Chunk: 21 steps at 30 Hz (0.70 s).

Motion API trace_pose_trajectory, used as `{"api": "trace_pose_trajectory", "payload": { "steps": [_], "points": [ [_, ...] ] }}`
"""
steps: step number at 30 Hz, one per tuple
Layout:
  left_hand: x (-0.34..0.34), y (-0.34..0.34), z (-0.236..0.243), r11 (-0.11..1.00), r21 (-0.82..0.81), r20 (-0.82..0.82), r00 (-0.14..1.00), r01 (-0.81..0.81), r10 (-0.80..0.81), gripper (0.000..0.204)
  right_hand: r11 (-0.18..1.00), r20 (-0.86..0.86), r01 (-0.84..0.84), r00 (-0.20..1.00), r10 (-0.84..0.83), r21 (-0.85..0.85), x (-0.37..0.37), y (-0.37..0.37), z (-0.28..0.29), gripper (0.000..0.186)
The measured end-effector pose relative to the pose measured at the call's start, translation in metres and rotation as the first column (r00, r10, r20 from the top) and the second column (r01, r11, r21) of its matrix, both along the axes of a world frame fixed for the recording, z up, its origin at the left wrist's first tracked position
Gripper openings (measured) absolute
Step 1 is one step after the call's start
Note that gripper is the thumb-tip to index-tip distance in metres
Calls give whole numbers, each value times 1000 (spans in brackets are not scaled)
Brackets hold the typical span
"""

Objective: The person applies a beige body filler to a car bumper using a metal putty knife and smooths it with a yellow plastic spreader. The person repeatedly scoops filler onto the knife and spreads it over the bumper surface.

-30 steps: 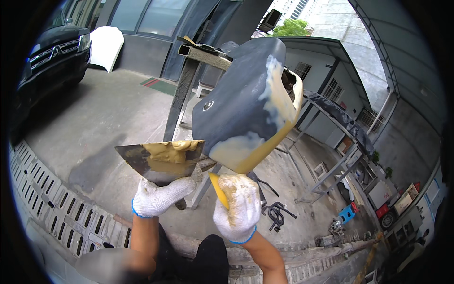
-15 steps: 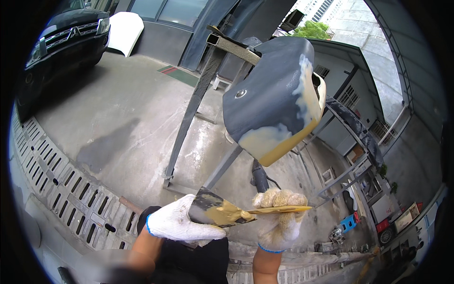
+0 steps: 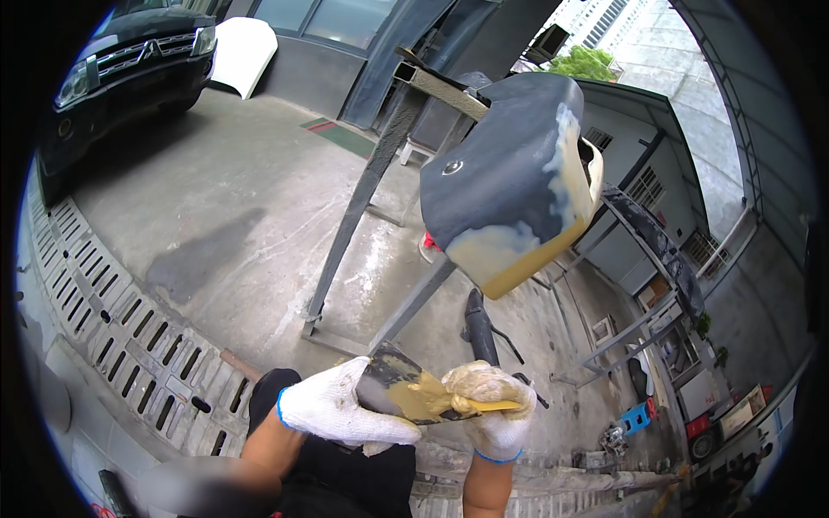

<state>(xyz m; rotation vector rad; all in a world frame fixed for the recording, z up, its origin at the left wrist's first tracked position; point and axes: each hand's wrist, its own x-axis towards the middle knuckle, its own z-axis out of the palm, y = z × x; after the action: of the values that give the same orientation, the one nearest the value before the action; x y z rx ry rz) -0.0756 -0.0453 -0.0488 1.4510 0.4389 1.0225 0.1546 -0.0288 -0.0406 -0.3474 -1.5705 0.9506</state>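
Putty (image 3: pixel 419 398) sits on the dark blade (image 3: pixel 382 366) we grip in our left hand (image 3: pixel 338 406), thumb along its lower edge. Our right hand (image 3: pixel 508 425) pinches the yellow spreader (image 3: pixel 496 405), its left end meeting the putty. Both tools low in front of us; grey panel (image 3: pixel 494 173), part-coated tan, ahead on metal stand (image 3: pixel 363 203), apart from both hands.

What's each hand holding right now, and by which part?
Left hand: dark scraper, gripped at its left end; handle not visible. Right hand: yellow spreader, between fingers and thumb; exact grip point partly hidden.
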Motion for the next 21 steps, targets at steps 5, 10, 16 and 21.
{"api": "trace_pose_trajectory", "payload": {
  "steps": [5, 10, 16, 21],
  "points": [
    [4, 4, -3, 983, -154, -89, 989, 99, -114, 21, 979, -432, -189, 891, 138, -77, 0, -5, -6, 30],
    [9, 8, -10, 988, -123, -215, 970, 89, -114, 20, 930, -554, -367, 774, 307, 3, -9, -9, 1, 31],
    [10, 1, 0, 985, -143, -102, 989, 94, -109, 20, 978, -240, -159, 963, 123, -137, 14, -6, -21, 18],
    [10, 4, -6, 966, -207, -177, 966, 152, -190, 18, 943, -499, -313, 839, 219, -112, 15, 1, -15, 32]
  ]
}}
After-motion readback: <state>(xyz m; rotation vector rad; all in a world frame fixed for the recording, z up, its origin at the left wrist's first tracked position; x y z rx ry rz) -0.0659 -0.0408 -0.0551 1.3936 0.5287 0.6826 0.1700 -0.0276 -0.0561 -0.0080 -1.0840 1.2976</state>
